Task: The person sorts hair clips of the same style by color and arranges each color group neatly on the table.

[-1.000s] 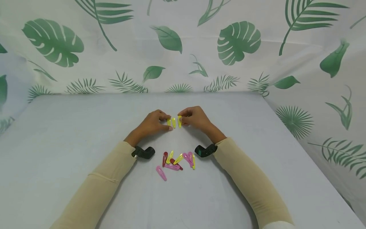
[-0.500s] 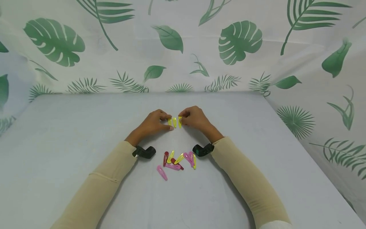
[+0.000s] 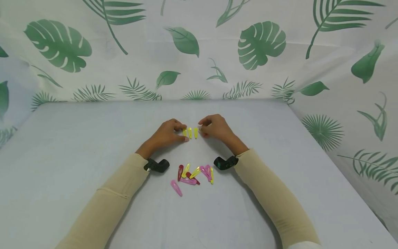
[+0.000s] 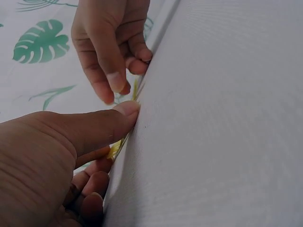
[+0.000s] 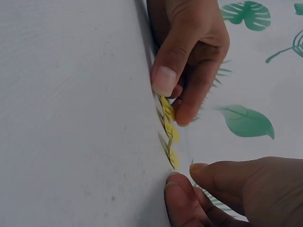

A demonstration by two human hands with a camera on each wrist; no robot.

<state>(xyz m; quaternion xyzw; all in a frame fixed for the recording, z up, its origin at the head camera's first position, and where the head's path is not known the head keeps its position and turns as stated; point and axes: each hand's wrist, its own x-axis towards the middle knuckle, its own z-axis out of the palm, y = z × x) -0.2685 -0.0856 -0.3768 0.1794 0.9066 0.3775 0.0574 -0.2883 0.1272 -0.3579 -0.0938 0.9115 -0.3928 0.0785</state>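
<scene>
Three yellow hair clips stand in a short row: a left one (image 3: 185,132), a middle one (image 3: 190,133) and a right one (image 3: 196,133). My left hand (image 3: 169,133) holds the left clip, index finger at its far end and thumb by its near end. Just right of the row, my right hand (image 3: 217,129) is apart from the right clip, its fingers loosely bent with nothing between them. In the right wrist view the yellow clips (image 5: 171,132) rise on edge from the table between both hands. The left thumb partly hides them in the left wrist view.
Nearer the body lies a loose pile of clips: red clips (image 3: 180,172), pink clips (image 3: 176,188) and yellow clips (image 3: 195,172), some overlapping. They rest on a white-covered table (image 3: 124,121). A leaf-printed cloth (image 3: 199,69) hangs behind.
My right hand has let go of the right yellow clip and moved slightly right, leaving it standing in the row. The left hand has stayed almost still.
</scene>
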